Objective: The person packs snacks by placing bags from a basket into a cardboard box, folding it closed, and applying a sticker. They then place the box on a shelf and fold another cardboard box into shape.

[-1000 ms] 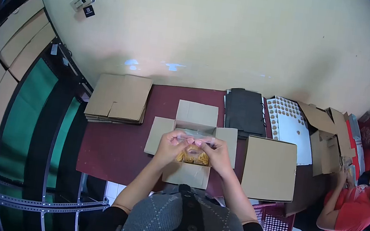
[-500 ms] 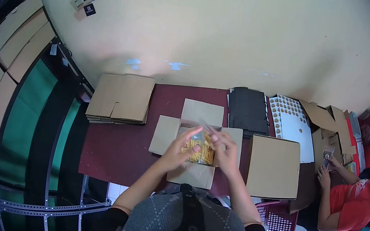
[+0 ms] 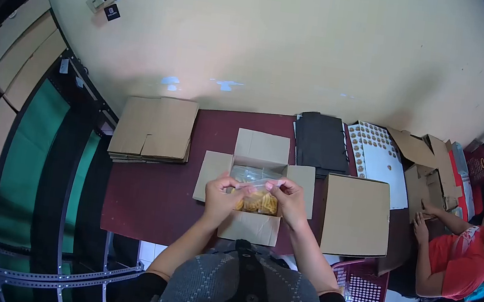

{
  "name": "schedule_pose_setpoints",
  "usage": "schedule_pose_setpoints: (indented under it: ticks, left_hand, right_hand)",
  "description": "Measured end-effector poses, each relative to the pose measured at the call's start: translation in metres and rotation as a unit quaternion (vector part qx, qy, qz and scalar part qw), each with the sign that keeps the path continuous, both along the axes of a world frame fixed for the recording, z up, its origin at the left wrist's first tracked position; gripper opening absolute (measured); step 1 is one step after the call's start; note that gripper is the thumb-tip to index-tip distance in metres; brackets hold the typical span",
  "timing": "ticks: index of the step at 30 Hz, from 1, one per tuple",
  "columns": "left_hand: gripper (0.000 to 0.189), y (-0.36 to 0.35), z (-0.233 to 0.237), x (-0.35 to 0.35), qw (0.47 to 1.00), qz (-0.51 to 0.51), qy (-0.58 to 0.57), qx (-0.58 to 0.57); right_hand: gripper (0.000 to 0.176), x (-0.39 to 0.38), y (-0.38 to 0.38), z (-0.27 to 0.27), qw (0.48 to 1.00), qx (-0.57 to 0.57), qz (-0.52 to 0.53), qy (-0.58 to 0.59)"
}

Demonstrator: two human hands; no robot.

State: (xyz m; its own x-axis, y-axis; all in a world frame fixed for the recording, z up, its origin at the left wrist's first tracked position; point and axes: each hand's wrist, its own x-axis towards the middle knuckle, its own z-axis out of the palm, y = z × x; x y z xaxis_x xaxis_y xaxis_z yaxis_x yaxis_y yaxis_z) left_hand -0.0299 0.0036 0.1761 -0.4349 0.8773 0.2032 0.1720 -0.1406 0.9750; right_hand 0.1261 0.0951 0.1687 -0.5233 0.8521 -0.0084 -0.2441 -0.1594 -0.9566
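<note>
In front of me an open cardboard box (image 3: 250, 228) stands with its flaps folded outward. Clear packets of yellow snack pieces (image 3: 259, 204) lie inside it. Over the box, a clear plastic bag (image 3: 257, 183) is stretched between my two hands. My left hand (image 3: 221, 196) pinches the bag's left end, fingers closed. At its right end, my right hand (image 3: 288, 201) grips the edge between thumb and fingers. The lower part of the bag overlaps the packets, so its contents are hard to tell.
Flattened cardboard (image 3: 156, 127) is stacked at the left. To the right are a closed box (image 3: 356, 218), black folders (image 3: 321, 142) and sticker sheets (image 3: 378, 160). A basket (image 3: 364, 301) stands below the table edge. A person in red (image 3: 454, 258) works at far right.
My hands have come level and now stretch the plastic bag between them; before, my left hand was spread and the right held it up. The co-worker's hands have lowered toward their box.
</note>
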Motion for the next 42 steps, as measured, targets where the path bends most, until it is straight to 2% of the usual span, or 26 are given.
schedule_pose_setpoints:
  ticks: [1, 7, 9, 10, 11, 13, 15, 17, 19, 21, 22, 23, 25, 26, 29, 30, 31, 32, 33, 35, 36, 37, 39, 40, 41, 42]
  left_hand:
    - [0.015, 0.0, -0.001, -0.005, 0.997, 0.014, 0.081, 0.0]
    - [0.018, 0.005, 0.008, -0.018, 0.995, -0.088, 0.039, 0.011]
    - [0.039, 0.008, 0.008, -0.01, 0.995, -0.043, 0.033, 0.082]
    - [0.062, 0.008, 0.009, -0.009, 0.987, -0.059, 0.103, 0.104]
    - [0.062, 0.007, 0.012, -0.006, 0.987, -0.061, 0.103, 0.104]
    - [0.069, 0.004, 0.015, 0.009, 0.945, -0.075, 0.288, 0.137]
    - [0.062, 0.0, 0.003, 0.019, 0.931, -0.108, 0.338, 0.092]
    - [0.056, 0.006, -0.017, 0.025, 0.955, -0.143, 0.257, 0.047]
    - [0.049, 0.008, -0.024, 0.022, 0.957, -0.125, 0.251, 0.073]
    - [0.045, 0.009, -0.034, 0.014, 0.99, -0.132, -0.023, -0.055]
    - [0.041, 0.016, -0.051, 0.009, 0.984, -0.132, -0.118, -0.016]
    - [0.041, 0.024, -0.072, 0.0, 0.984, -0.132, -0.118, -0.017]
    - [0.039, 0.034, -0.088, -0.021, 0.959, -0.139, -0.238, -0.059]
    - [0.046, 0.035, -0.085, -0.028, 0.942, -0.141, -0.28, -0.119]
    - [0.054, 0.046, -0.095, -0.036, 0.941, -0.115, -0.309, -0.08]
    - [0.063, 0.052, -0.097, -0.028, 0.96, -0.029, -0.278, 0.0]
    - [0.063, 0.054, -0.098, -0.032, 0.96, -0.029, -0.277, -0.003]
    - [0.06, 0.056, -0.099, -0.038, 0.999, 0.035, -0.032, 0.0]
    - [0.057, 0.06, -0.102, -0.042, 0.972, 0.095, 0.215, 0.006]
    - [0.052, 0.062, -0.115, -0.041, 0.973, 0.028, 0.229, 0.001]
    - [0.047, 0.06, -0.122, -0.039, 0.97, -0.036, 0.241, -0.006]
    - [0.047, 0.056, -0.125, -0.034, 0.97, -0.035, 0.241, -0.007]
    - [0.038, 0.052, -0.131, -0.018, 0.971, -0.14, 0.151, -0.121]
    - [0.047, 0.052, -0.138, -0.016, 0.954, -0.149, 0.222, -0.134]
    - [0.047, 0.052, -0.145, -0.014, 0.954, -0.149, 0.22, -0.136]
    - [0.051, 0.052, -0.156, -0.013, 0.937, -0.135, 0.273, -0.169]
  right_hand:
    - [0.009, 0.003, 0.0, 0.004, 1.0, -0.014, 0.022, -0.009]
    - [0.019, 0.012, 0.008, 0.03, 0.991, 0.115, 0.008, -0.073]
    - [0.019, 0.01, 0.011, 0.036, 0.966, 0.204, -0.097, -0.127]
    - [0.02, 0.009, 0.015, 0.032, 0.968, 0.179, -0.137, -0.109]
    - [0.02, 0.008, 0.017, 0.034, 0.968, 0.178, -0.139, -0.109]
    - [0.021, 0.005, 0.019, 0.041, 0.972, 0.076, -0.216, -0.057]
    - [0.026, 0.004, 0.021, 0.037, 0.974, 0.056, -0.217, -0.026]
    - [0.031, 0.005, 0.03, 0.019, 0.97, 0.065, -0.235, 0.006]
    - [0.033, 0.006, 0.032, 0.02, 0.973, 0.029, -0.227, -0.008]
    - [0.034, 0.013, 0.044, 0.002, 0.977, -0.031, -0.203, -0.047]
    - [0.035, 0.014, 0.053, -0.02, 0.975, 0.044, -0.202, -0.079]
    - [0.035, 0.013, 0.06, -0.041, 0.975, 0.043, -0.202, -0.079]
    - [0.031, 0.01, 0.068, -0.067, 0.915, 0.238, -0.18, -0.272]
    - [0.028, 0.011, 0.07, -0.073, 0.93, 0.182, -0.133, -0.29]
    - [0.021, -0.001, 0.069, -0.089, 0.944, 0.126, -0.122, -0.278]
    - [0.022, -0.005, 0.069, -0.084, 0.928, 0.104, -0.119, -0.337]
    - [0.022, -0.01, 0.067, -0.091, 0.929, 0.101, -0.118, -0.337]
    - [0.026, -0.015, 0.066, -0.101, 0.871, 0.244, -0.198, -0.377]
    - [0.031, -0.019, 0.063, -0.103, 0.786, 0.38, -0.272, -0.405]
    - [0.041, -0.018, 0.058, -0.105, 0.805, 0.357, -0.213, -0.423]
    - [0.041, -0.019, 0.057, -0.117, 0.806, 0.38, -0.14, -0.431]
    - [0.042, -0.02, 0.053, -0.125, 0.803, 0.401, -0.066, -0.436]
    - [0.042, -0.024, 0.044, -0.143, 0.811, 0.379, -0.004, -0.445]
    - [0.042, -0.025, 0.039, -0.153, 0.791, 0.396, 0.007, -0.467]
    - [0.042, -0.026, 0.036, -0.161, 0.77, 0.412, 0.018, -0.487]
    - [0.05, -0.025, 0.036, -0.166, 0.768, 0.349, 0.088, -0.53]
